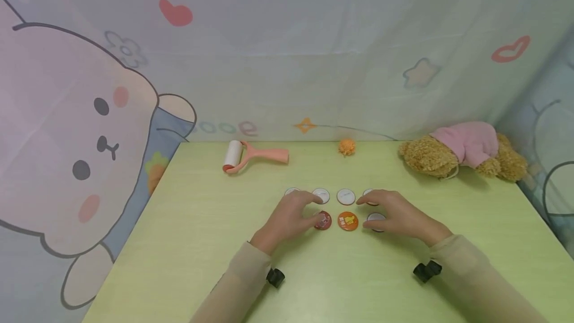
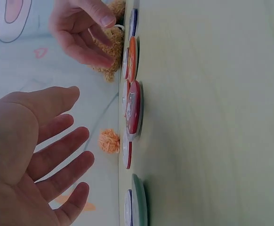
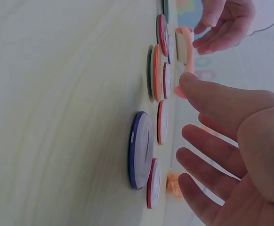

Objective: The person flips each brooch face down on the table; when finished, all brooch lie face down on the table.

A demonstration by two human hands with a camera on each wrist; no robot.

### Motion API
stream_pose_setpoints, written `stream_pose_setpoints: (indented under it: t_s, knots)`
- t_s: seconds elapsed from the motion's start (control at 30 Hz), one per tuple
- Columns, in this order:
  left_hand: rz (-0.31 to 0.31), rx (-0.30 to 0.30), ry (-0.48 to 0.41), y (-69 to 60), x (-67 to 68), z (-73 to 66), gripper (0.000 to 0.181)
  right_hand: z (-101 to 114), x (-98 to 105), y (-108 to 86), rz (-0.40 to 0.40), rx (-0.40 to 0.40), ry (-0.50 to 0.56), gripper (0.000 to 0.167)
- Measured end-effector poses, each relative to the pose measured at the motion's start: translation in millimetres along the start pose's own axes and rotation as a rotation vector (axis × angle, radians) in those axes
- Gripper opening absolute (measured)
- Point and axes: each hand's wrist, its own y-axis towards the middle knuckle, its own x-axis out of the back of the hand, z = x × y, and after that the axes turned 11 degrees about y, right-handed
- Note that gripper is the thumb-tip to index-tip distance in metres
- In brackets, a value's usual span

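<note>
Several round pin badges lie flat on the table in two rows. Face up in the front row are a red badge (image 1: 324, 221) and an orange badge (image 1: 348, 221). At that row's right end, a blue-rimmed badge (image 3: 141, 150) shows its pale back. White backs show on the back-row badges, such as this one (image 1: 346, 197). My left hand (image 1: 289, 218) hovers at the left end with fingers spread, hiding a green-rimmed badge (image 2: 139, 202) from the head view. Over the right end hovers my right hand (image 1: 401, 217), fingers apart. Neither hand holds anything.
Along the table's back edge lie a pink-handled lint roller (image 1: 264, 154), a small orange ball-like item (image 1: 347, 147) and a teddy bear (image 1: 466, 151) in a pink top. A printed cloth (image 1: 287, 64) hangs behind the pale green table (image 1: 188, 243).
</note>
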Motion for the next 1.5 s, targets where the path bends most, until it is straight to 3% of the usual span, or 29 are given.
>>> stream_pose_setpoints:
  t_s: [0.37, 0.5, 0.97, 1.5]
  knots:
    - [0.021, -0.085, 0.139, 9.3, -9.6, -5.2, 0.033, 9, -6, 7.4, 0.025, -0.028, 0.007, 0.046]
    - [0.056, -0.099, 0.178, 11.9, -11.7, -8.8, 0.034, 7, -9, 8.8, 0.028, -0.013, -0.010, 0.046]
    - [0.155, -0.063, 0.188, 24.0, -22.7, -22.2, 0.037, 4, -18, 11.2, 0.053, 0.014, -0.045, 0.046]
    - [0.156, -0.088, 0.213, 33.2, -26.7, -29.5, 0.029, 4, -21, 13.3, 0.069, 0.029, -0.041, 0.036]
